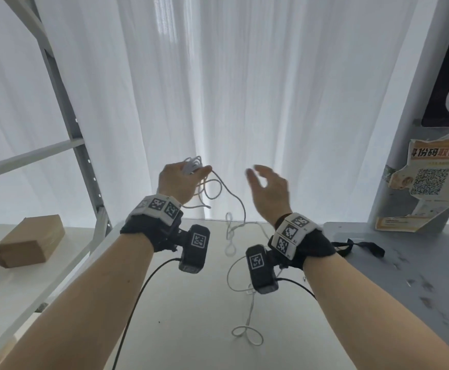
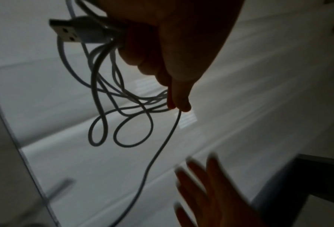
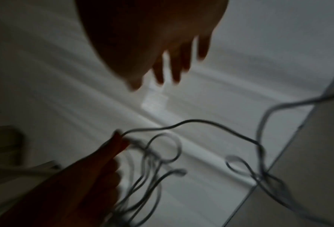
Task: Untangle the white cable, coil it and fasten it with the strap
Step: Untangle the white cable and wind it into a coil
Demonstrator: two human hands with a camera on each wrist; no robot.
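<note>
On the far left, brown cardboard boxes (image 1: 29, 240) sit on a white shelf (image 1: 9, 287). The left hand (image 1: 178, 182) is up in the air w/ its grip clamped on a messy bunch of the thin white cable (image 1: 212, 189). Fingers & thumb pinch the loops, & the flat metal USB plug (image 2: 68, 31) sticks out by the thumb side. From that bunch the cable hangs down, twists into small loops & lies on the white worktop (image 1: 191, 311), so lots is not coiled yet.

The right hand (image 1: 267, 186) is near, just beside the hanging bit, grip apart & holding nothing; it looks blurry.

To do this step well, I think: keep the left pinch tight, catch the hanging bit w/ the right hand & slide down it slowly so the twists fall out. Then wrap even loops, 1 at a time.

The black strap (image 1: 362, 247) lies on the grey worktop (image 1: 418, 263) at the right, not used yet.
</note>
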